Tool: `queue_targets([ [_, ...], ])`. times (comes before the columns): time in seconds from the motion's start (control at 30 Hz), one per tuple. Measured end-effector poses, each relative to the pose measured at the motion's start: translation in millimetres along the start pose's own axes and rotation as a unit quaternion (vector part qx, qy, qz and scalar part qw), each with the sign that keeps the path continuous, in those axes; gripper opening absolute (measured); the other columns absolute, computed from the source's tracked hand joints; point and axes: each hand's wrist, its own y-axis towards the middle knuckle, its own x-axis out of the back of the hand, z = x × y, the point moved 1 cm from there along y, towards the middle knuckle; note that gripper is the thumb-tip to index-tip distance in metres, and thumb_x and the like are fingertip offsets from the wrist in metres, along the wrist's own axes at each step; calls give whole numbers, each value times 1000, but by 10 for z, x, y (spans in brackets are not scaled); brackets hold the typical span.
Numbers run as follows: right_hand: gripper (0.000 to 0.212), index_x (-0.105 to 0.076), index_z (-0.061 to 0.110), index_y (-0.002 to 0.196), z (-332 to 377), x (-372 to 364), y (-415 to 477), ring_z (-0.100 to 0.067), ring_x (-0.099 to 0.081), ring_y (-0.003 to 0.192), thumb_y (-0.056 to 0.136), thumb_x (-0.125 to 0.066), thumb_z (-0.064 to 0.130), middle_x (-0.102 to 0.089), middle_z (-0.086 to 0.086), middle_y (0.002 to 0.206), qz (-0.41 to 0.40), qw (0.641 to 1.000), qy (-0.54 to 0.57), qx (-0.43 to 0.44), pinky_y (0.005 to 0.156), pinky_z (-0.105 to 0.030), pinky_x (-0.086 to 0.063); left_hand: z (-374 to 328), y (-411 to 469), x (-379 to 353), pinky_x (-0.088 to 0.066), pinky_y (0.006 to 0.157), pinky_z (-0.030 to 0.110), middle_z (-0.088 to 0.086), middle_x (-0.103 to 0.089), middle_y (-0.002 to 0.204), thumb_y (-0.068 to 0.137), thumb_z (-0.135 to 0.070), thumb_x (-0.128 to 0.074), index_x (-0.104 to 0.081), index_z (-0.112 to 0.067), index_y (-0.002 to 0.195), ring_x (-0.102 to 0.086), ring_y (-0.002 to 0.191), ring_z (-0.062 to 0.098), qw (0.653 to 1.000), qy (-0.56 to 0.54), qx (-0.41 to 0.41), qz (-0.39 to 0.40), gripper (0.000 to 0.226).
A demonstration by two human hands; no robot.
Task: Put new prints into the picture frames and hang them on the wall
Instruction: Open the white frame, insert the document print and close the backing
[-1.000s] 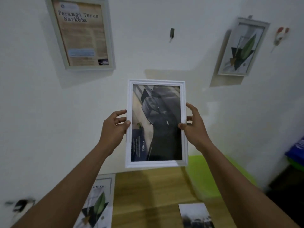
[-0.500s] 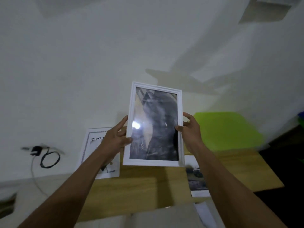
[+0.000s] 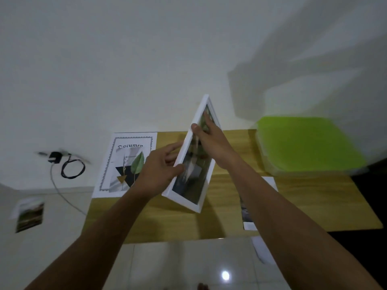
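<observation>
I hold the white frame above the tabletop, turned nearly edge-on, so its print is only a dark blur. My left hand pinches the lower left rail, thumb in front, fingers mostly hidden behind. My right hand lies along the glass, thumb hooked over the rail. My right forearm covers most of a photo, and my left hand partly hides the leaf print.
</observation>
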Motion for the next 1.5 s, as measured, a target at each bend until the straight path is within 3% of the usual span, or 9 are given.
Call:
queue_targets([
  [0.13,83,-7,50,153,-30,68,-5,-24,-60,115,91,-62,41,-52,-1,142,-6,999,47,1,91,-47,-56,-83,-26,-182,-54,76,14,-34,-66,98,79,2,-72,-50,-32,138,-64,98,-10,1000,12,-18,2,72],
  [0.27,74,-9,44,155,-40,211,-16,-21,-61,86,97,-47,19,-59,4,105,-39,997,61,1,71,-41,-60,-113,-17,-422,-51,91,20,-12,-65,126,76,-16,-81,-52,-27,140,-61,108,-7,999,13,-40,15,71],
  [0.37,64,-21,43,154,-129,350,-28,-12,-56,76,98,-38,16,-63,5,114,-82,994,75,-1,65,-29,-48,-87,56,-549,-50,94,22,-13,-64,125,83,-33,-75,-54,-32,137,-60,108,-8,999,29,-29,-2,58],
  [0.53,61,-52,55,130,-391,502,-5,-14,-50,61,93,-37,9,-61,0,76,-81,979,180,-47,55,-27,-43,324,284,-341,-44,98,30,-9,-49,134,90,-25,-68,-37,-28,148,-50,118,11,986,96,62,-121,66],
  [0.77,66,-43,39,146,-907,468,155,-12,-68,67,93,-46,1,-72,-2,110,-40,968,202,-142,57,-25,-53,879,405,-155,-55,90,46,6,-64,116,77,-8,-80,-44,-13,142,-64,106,30,979,28,198,-28,75],
  [1.0,42,-44,18,134,-1374,164,468,-18,-60,108,94,-51,6,-63,2,113,-13,994,-70,-80,98,-37,-48,1441,627,-191,-47,99,46,10,-58,129,71,-28,-86,-34,-15,149,-57,115,30,966,164,195,-52,94],
  [1.13,70,-21,11,153,-1535,81,536,-16,-50,121,96,-61,13,-53,1,131,6,985,-154,-77,92,-17,-34,1686,795,-228,-49,94,51,9,-58,124,67,-40,-85,-35,-23,147,-57,114,31,952,223,202,-52,96],
  [1.37,83,-1,11,158,-1876,90,606,-32,-35,142,99,-55,36,-25,-11,161,37,956,-265,-117,112,-35,-30,1751,952,-291,-49,90,43,7,-56,118,67,-40,-85,-45,-24,136,-57,107,29,944,267,194,-21,81],
  [1.5,82,-6,8,157,-1945,104,578,-27,-4,152,99,-49,47,-2,-11,166,74,925,-369,-49,122,-46,-10,1737,990,-284,-49,90,46,8,-54,120,65,-49,-84,-47,-22,131,-53,112,30,923,336,187,11,82],
])
